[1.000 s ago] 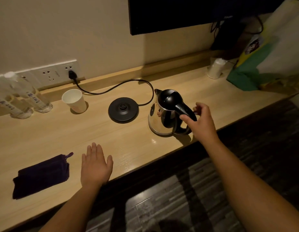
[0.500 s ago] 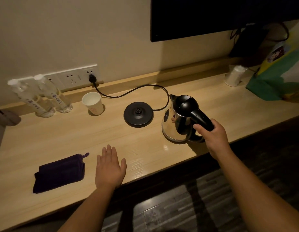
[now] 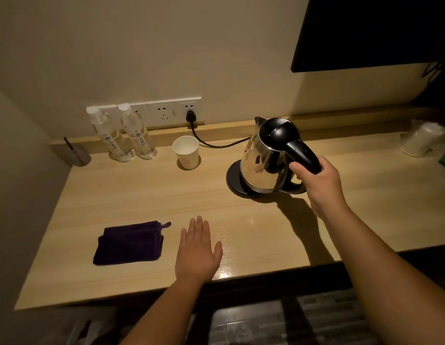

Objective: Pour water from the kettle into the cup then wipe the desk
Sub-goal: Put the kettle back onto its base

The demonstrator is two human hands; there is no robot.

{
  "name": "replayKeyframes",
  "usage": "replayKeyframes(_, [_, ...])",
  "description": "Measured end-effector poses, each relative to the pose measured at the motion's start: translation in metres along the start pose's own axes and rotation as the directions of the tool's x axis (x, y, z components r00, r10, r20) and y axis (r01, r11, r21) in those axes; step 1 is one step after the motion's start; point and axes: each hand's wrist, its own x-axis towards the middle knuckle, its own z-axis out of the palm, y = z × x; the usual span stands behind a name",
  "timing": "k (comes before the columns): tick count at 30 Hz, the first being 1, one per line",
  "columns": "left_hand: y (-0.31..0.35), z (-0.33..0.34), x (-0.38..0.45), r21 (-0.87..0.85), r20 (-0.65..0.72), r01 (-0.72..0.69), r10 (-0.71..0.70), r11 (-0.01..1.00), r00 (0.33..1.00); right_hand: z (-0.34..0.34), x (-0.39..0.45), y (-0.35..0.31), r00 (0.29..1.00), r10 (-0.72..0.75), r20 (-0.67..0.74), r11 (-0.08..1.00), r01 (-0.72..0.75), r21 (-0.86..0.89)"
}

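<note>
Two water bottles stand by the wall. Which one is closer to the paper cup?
The right bottle, directly under the sockets, is closer to the paper cup. The left bottle stands on its far side, toward the desk's corner.

On the desk (image 3: 146,195), the cup (image 3: 186,152) stands left of the kettle (image 3: 265,160), right of two bottles (image 3: 127,135), behind the folded cloth (image 3: 129,243).

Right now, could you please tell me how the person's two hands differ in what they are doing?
The right hand is closed in a grip around the kettle handle, while the left hand holds nothing. The right hand is raised above the desk; the left hand lies flat, palm down, beside the dark cloth. Both are bare.
</note>
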Motion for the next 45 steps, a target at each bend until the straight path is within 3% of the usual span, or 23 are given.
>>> replayKeyframes(14, [-0.001,0.004,0.003,-0.007,0.002,0.001,-0.001,1.000,1.000,0.033,0.024,0.011,0.993,0.022,0.117,0.999,-0.017,-0.038])
replayKeyframes(29, [-0.002,0.006,0.002,-0.011,-0.015,-0.001,0.001,1.000,1.000,0.033,0.027,0.011,0.991,0.030,0.133,0.996,-0.019,-0.084])
replayKeyframes(33, [-0.002,0.004,0.003,-0.009,0.011,-0.006,0.006,1.000,1.000,0.032,0.021,0.007,0.992,0.027,0.119,0.980,-0.003,-0.201])
replayKeyframes(35, [-0.002,0.001,0.003,-0.012,0.026,-0.007,0.008,1.000,1.000,0.031,0.012,0.006,0.994,-0.104,0.040,0.911,0.112,-0.397])
replayKeyframes(36, [-0.002,-0.001,0.003,-0.016,0.040,-0.010,0.011,1.000,0.999,0.031,0.005,0.005,0.973,-0.229,0.026,0.827,0.209,-0.522])
replayKeyframes(39, [-0.004,-0.012,0.005,-0.040,0.080,-0.020,0.023,0.999,0.997,0.041,-0.021,0.004,0.855,-0.485,0.186,0.494,0.442,-0.749])
replayKeyframes(41, [-0.008,-0.023,0.004,-0.049,0.057,-0.019,0.022,0.999,0.998,0.052,-0.040,0.007,0.825,-0.476,0.304,0.405,0.513,-0.757])
replayKeyframes(45, [-0.025,-0.055,-0.003,0.001,-0.038,0.003,-0.003,1.000,0.999,0.079,-0.072,0.020,0.810,-0.322,0.490,0.370,0.584,-0.723])
